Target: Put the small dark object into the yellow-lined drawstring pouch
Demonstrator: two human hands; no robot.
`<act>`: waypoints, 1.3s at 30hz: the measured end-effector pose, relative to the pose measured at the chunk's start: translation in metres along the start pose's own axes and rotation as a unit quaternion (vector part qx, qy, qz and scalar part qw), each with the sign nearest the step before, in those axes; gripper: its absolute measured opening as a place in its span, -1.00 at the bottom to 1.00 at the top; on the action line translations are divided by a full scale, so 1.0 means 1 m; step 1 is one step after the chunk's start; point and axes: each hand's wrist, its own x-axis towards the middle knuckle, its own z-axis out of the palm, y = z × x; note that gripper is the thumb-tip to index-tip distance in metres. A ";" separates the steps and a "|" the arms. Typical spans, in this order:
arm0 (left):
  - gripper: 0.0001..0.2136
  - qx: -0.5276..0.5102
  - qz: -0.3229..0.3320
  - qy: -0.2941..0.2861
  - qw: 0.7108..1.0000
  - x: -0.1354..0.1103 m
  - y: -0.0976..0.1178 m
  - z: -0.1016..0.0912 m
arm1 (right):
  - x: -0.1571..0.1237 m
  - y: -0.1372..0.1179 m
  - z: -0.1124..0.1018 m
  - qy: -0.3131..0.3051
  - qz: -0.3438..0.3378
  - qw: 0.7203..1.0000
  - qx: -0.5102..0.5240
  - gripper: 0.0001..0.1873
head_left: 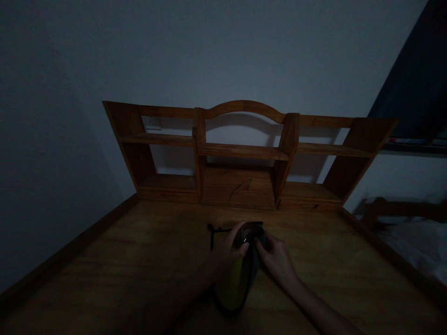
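A yellow-green pouch [233,284] with dark edging and a grey-black side is on the wooden desk in front of me. At its upper end shows a dark, shiny, rounded object [245,234], too dim to name. My left hand [233,246] curls around this object, its thumb near the pouch's opening. Fingers of my right hand [274,253] pinch the dark rim of the pouch on the other side. A black cord or strap end [210,228] sticks out at the pouch's upper left. The far fingers of both hands are partly hidden.
The light is dim. Behind the pouch, a wooden shelf unit [240,151] stands along the back of the wooden desk [157,260] against the wall. Raised edges [384,258] border the desk. A wall socket [152,123] shows through the left shelf; a dark curtain [412,93] hangs at right.
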 end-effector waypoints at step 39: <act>-0.47 -0.056 0.021 0.025 0.998 -0.003 0.007 0.005 | 0.002 0.001 -0.010 0.036 -0.002 0.999 -0.027 -0.70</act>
